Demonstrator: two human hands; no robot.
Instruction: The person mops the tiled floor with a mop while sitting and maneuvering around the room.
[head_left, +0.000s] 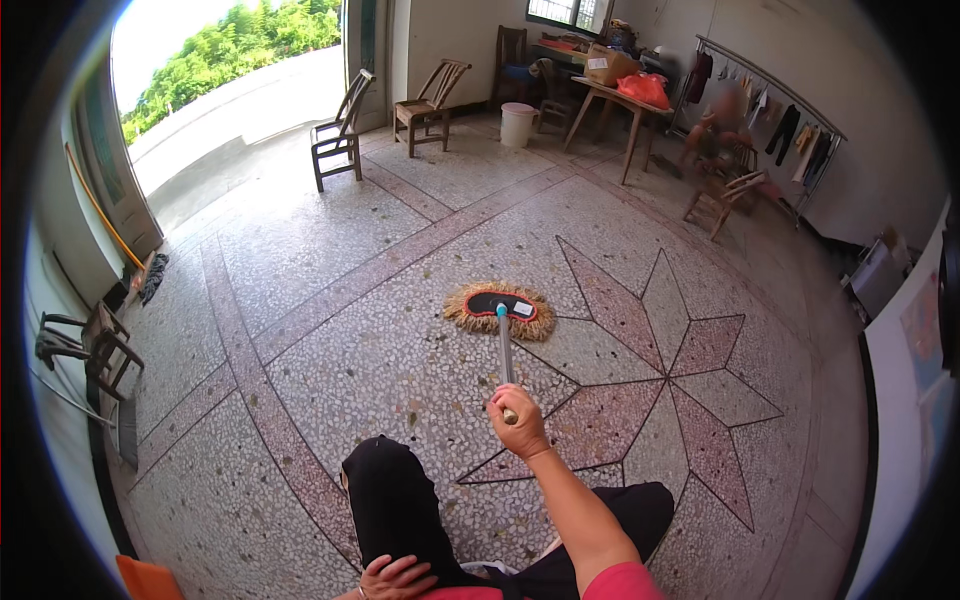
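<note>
My right hand (516, 420) is closed around the handle end of a dust mop (501, 306) in front of me. Its metal pole (506, 358) runs away from the hand to a teal joint on the oval head, which has a tan string fringe and a dark, red-edged top bearing a white label. The mop head lies on the speckled terrazzo floor (360, 360), at the left tip of an inlaid star pattern. Resting on my left thigh, my left hand (396, 576) has its fingers spread and holds nothing.
Wooden chairs (337, 135) stand by the open doorway, near a lidded white bucket (517, 124) and a wooden table (622, 94). At the right back a person (720, 142) sits near a clothes rack (772, 75). Another mop (154, 277) leans at left; an orange object (148, 577) is lower left.
</note>
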